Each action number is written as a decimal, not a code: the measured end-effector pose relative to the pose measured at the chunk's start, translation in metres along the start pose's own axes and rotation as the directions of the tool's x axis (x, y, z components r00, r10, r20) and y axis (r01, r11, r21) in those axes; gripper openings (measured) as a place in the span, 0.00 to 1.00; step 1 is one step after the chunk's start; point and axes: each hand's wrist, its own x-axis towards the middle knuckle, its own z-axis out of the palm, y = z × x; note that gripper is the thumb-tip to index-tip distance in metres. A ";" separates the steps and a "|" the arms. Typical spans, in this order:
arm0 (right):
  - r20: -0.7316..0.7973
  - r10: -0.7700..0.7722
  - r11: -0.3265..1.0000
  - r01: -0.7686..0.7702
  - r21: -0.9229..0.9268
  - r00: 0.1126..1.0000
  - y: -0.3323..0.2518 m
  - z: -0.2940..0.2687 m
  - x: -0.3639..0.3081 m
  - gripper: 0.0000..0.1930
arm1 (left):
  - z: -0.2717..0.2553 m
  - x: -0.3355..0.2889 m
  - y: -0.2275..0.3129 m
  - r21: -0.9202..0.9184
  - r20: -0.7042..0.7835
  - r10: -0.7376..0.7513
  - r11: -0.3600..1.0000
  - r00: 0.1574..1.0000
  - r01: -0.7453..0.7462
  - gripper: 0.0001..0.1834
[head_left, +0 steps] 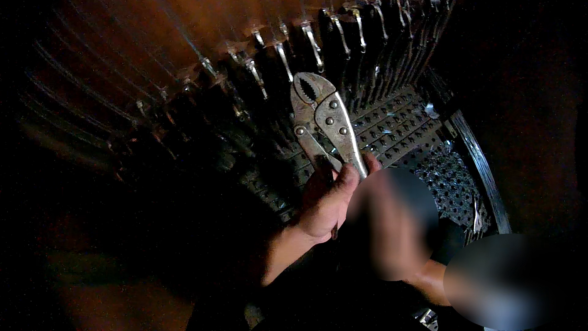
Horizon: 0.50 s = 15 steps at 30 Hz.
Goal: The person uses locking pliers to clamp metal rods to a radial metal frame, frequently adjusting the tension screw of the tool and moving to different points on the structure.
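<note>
Locking pliers with worn silver metal and toothed jaws point upward in the middle of the view. My left hand is closed around the lower handles, its thumb lying along them. Between the jaws there seems to be only a narrow gap. My right hand is beside the left one, by the lower end of the pliers' outer handle. A blurred patch covers most of it, so its grip is hidden. A fingertip shows just above the patch, next to the handle.
A curved row of metal hooks hangs beyond the pliers, below a rust-brown ribbed wall. Under them lies a dark perforated metal plate with rows of raised bumps. A curved metal strip rims its right side. Deep shadow hides the left.
</note>
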 end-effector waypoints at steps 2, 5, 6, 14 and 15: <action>0.029 0.045 0.999 -0.045 -0.030 0.999 0.003 -0.003 -0.006 0.08 | 0.014 -0.004 0.000 -0.038 -0.056 -0.049 0.998 0.997 0.046 0.31; 0.132 0.113 0.994 -0.110 -0.026 0.985 0.001 0.000 -0.016 0.13 | -0.013 -0.014 -0.014 -0.082 0.108 -0.027 0.996 0.994 0.036 0.24; 0.205 0.154 0.988 -0.155 -0.010 0.967 0.003 0.000 -0.019 0.19 | -0.011 -0.017 -0.014 -0.021 0.128 -0.001 1.000 0.992 0.004 0.23; 0.115 0.093 0.993 -0.101 0.064 0.989 0.008 0.028 -0.026 0.11 | 0.005 -0.015 -0.012 0.066 -0.186 -0.030 0.997 0.982 0.043 0.10; 0.088 0.028 0.999 -0.026 -0.018 0.996 0.004 0.017 -0.028 0.11 | 0.014 -0.016 -0.008 0.134 -0.222 0.005 0.991 0.975 0.025 0.09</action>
